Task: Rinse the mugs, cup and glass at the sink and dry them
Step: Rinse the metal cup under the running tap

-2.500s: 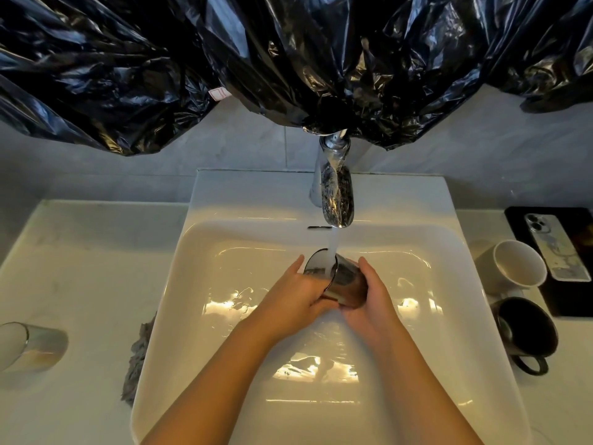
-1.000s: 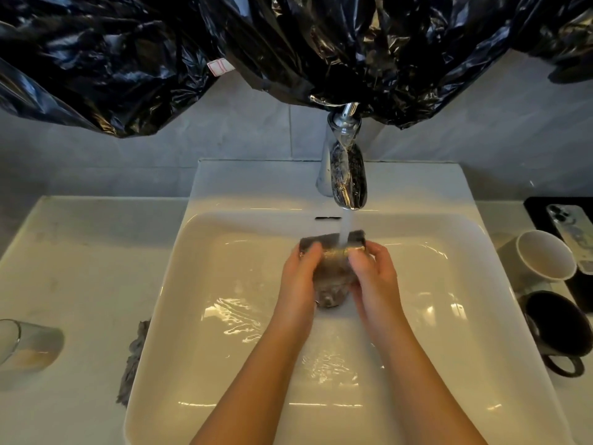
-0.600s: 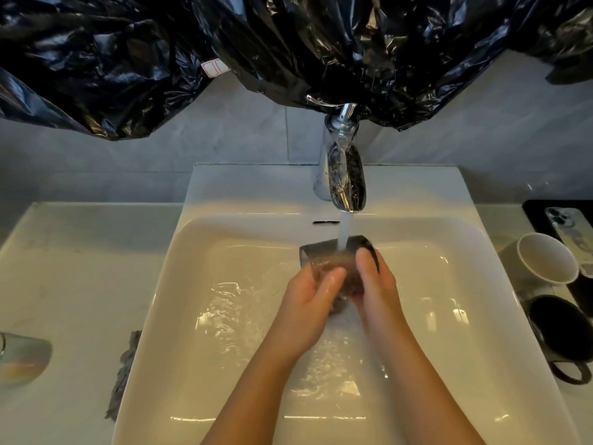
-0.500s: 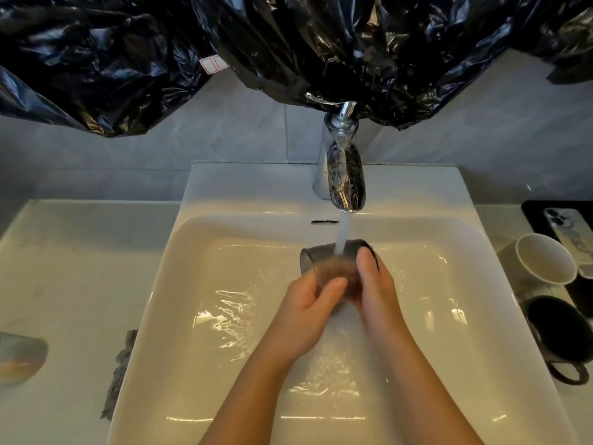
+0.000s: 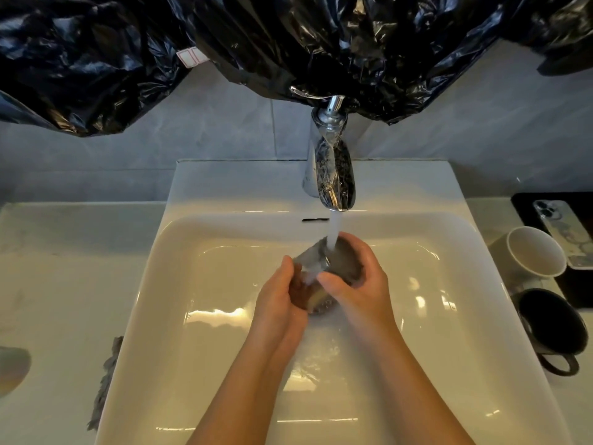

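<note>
A dark smoky glass (image 5: 333, 264) is held tilted under the running stream from the chrome tap (image 5: 333, 175), over the white sink (image 5: 199, 316). My left hand (image 5: 279, 300) grips its left side and bottom. My right hand (image 5: 359, 284) wraps round its right side, thumb across the front. Water runs over the glass and my fingers. A white mug (image 5: 536, 252) and a black mug (image 5: 552, 326) with a handle stand on the counter to the right. A shiny cup (image 5: 12, 367) lies at the left edge, partly cut off.
A grey cloth (image 5: 106, 380) lies on the counter beside the sink's left rim. A phone (image 5: 564, 226) rests on a black tray (image 5: 577, 293) at the far right. Black plastic sheeting (image 5: 288, 43) hangs over the wall above the tap.
The glass has been turned and tilted under the stream. My right hand has shifted round its right side with the thumb in front, and my left hand has dropped lower on it.
</note>
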